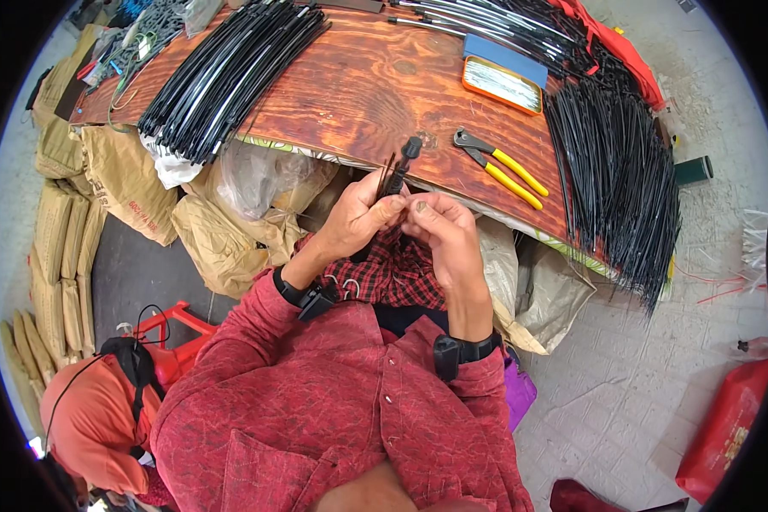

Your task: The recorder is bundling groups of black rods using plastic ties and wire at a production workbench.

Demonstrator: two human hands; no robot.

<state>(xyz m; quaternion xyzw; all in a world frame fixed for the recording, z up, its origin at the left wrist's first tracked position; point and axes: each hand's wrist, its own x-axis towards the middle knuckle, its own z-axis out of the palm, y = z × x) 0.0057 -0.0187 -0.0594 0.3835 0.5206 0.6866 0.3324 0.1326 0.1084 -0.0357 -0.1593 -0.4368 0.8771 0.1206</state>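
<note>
**Both hands pinch a small black part at the edge of a wooden board**

A reddish wooden board [358, 85] fills the upper half of the view, resting on tan sacks [222, 230]. On its left lies a large bundle of black curved rods [230, 68]; on its right edge a fan of thin black wires [623, 179] hangs over the side. Near the top right sits an orange-rimmed tray [502, 84], and just below it lie yellow-handled pliers [502, 166], untouched.

In front of the board's near edge, the left hand [358, 218] closes its fingers around a black rod-like part [398, 175], which stands roughly upright with its knobbed tip above the fingers. The right hand [439, 226] meets it, fingertips pinched narrow against the part's lower end. Both wrists wear black bands.
</note>
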